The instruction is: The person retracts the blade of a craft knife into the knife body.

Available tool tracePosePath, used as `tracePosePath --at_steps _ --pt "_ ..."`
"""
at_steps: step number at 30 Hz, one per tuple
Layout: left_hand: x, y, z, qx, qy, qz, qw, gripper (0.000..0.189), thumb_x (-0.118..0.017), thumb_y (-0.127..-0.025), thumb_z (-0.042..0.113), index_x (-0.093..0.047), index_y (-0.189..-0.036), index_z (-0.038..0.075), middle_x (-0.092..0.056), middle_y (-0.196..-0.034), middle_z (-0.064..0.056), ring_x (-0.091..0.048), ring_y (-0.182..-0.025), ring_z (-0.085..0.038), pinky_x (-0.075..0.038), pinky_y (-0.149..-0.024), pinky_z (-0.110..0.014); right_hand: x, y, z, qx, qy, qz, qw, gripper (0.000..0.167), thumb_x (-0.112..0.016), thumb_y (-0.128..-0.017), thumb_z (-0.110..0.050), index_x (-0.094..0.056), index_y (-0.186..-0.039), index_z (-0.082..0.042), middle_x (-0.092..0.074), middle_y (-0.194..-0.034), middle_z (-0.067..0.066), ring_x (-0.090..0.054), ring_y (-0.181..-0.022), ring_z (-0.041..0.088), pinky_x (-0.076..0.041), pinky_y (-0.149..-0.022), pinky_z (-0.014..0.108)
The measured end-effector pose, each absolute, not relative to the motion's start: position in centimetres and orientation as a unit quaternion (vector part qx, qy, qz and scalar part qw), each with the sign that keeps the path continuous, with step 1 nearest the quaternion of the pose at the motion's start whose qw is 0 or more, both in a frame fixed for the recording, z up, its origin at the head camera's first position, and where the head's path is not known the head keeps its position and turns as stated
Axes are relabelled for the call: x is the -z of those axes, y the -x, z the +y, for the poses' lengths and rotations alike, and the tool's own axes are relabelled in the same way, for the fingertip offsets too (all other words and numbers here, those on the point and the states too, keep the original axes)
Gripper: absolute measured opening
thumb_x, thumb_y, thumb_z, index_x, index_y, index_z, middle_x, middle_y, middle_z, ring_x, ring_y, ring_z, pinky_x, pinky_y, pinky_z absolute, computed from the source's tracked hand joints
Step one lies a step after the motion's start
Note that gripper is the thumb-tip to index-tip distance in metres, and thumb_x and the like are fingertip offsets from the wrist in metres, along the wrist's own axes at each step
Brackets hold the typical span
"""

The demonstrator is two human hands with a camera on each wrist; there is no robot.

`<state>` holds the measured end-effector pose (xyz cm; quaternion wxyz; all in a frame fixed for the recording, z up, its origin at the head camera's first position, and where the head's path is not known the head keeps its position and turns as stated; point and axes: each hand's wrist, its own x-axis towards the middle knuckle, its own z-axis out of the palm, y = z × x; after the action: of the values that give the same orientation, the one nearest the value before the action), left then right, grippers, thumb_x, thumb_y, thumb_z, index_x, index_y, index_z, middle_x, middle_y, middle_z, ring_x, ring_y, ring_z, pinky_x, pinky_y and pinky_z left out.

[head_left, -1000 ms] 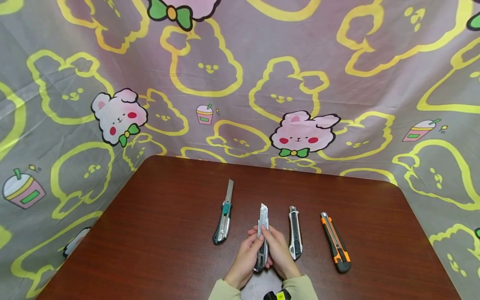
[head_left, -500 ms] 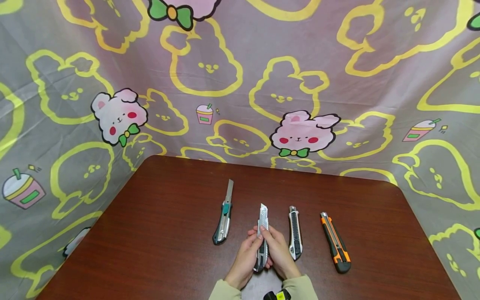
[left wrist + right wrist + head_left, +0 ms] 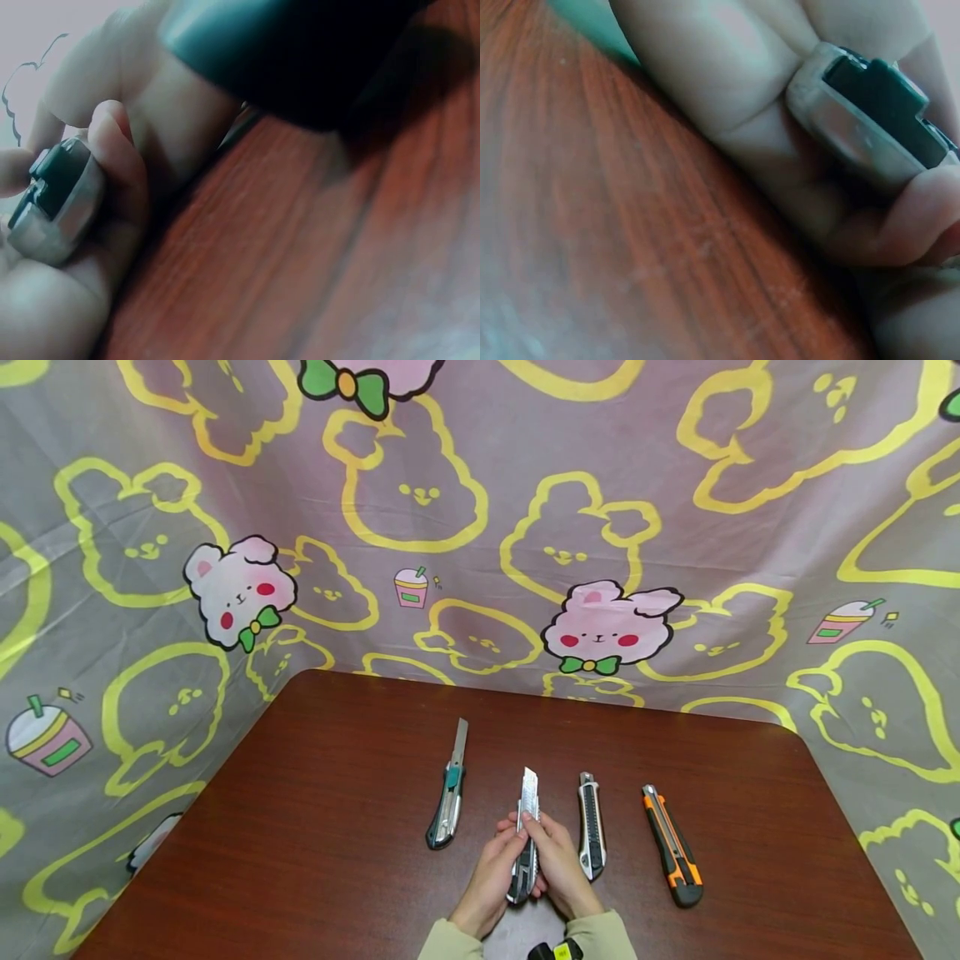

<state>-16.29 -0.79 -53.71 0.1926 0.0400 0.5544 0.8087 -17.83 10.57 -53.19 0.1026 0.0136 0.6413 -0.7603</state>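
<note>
Both hands hold a silver-and-black snap-off utility knife point(image 3: 522, 872) between them at the near middle of the table. My left hand point(image 3: 486, 878) grips it from the left and my right hand point(image 3: 562, 870) from the right, with both thumbs on top of its body. Its silver front end points away from me. In the left wrist view, the knife's dark butt end point(image 3: 64, 187) sits among curled fingers. The same butt end point(image 3: 877, 112) shows close up in the right wrist view. Fingers hide the middle of the handle.
On the brown table point(image 3: 330, 793), a teal-and-silver utility knife point(image 3: 447, 806) with a long extended blade lies left of the hands. A white-and-black utility knife point(image 3: 592, 827) lies close on the right, an orange-and-black one point(image 3: 672, 852) farther right. Patterned cloth point(image 3: 480, 568) hangs behind.
</note>
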Motion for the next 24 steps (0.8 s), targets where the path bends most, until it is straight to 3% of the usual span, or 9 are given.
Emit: tracePosePath --at_steps 24 --pt "53.7 16.32 -0.59 -0.804 -0.017 0.565 0.183 0.044 -0.044 -0.101 0.031 -0.053 -0.121 -0.008 -0.059 -0.065 -0.004 -0.058 -0.049 -0.01 -0.052 -0.047 -0.023 53.4 17.87 10.56 0.757 -0.014 0.645 0.102 0.052 -0.049 -0.099 -0.035 -0.055 -0.123 0.011 -0.068 -0.111 0.024 -0.067 -0.089 0.01 -0.052 -0.079 0.019"
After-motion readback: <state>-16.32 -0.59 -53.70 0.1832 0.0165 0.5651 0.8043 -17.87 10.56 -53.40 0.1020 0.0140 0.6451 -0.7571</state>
